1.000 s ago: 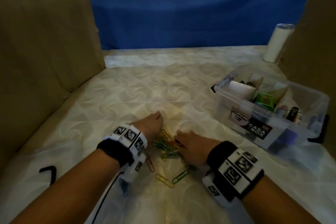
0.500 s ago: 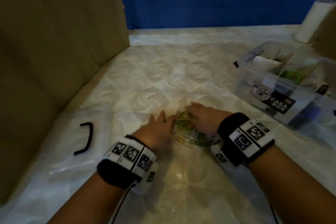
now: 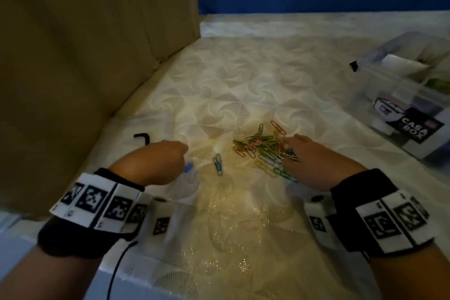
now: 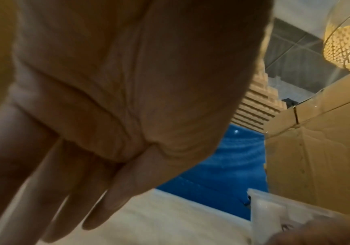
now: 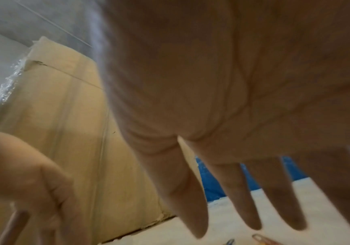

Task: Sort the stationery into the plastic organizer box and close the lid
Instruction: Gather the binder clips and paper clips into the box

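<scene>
Paper clip pile (image 3: 264,151) seen lower centre of head view on mattress (image 3: 243,85), stretched upper left to lower right. Right hand (image 3: 314,161), fingers straight, touches pile's right edge; nearer hand. Left hand (image 3: 158,163) relaxed, holding nothing, near stray clips (image 3: 218,163). Organizer box (image 3: 414,95) open, far right.

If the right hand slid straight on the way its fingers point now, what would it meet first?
The right hand points forward and slightly left, fingers straight, already at the right edge of the paper clip pile. It would likely push into those clips first; beyond them only bare patterned surface shows. The organizer box sits off to its right.
</scene>
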Demonstrator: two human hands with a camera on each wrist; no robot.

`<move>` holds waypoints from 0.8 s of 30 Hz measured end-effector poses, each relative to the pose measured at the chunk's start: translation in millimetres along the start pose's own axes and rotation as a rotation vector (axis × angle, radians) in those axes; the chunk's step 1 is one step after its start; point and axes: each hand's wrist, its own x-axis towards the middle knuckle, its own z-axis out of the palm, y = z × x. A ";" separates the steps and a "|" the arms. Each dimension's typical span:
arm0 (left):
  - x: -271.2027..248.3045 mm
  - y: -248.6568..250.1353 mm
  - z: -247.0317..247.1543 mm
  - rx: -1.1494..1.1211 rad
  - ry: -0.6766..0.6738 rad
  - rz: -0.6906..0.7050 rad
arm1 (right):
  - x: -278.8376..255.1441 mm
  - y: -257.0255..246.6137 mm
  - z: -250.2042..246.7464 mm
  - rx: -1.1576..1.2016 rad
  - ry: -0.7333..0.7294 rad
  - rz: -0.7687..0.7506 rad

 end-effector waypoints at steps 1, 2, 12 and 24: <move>-1.9 4.0 5.4 0.005 -0.054 0.023 | 1.2 -1.5 3.2 -0.003 -0.021 0.005; -4.6 10.5 11.0 0.013 -0.097 0.037 | 2.4 -3.7 6.5 -0.014 -0.046 0.009; 5.0 79.8 26.6 0.093 -0.072 0.085 | -4.3 -7.4 2.3 0.011 0.014 -0.049; 23.7 14.9 1.6 -0.008 0.170 0.104 | -22.7 11.4 -0.8 0.032 0.112 -0.039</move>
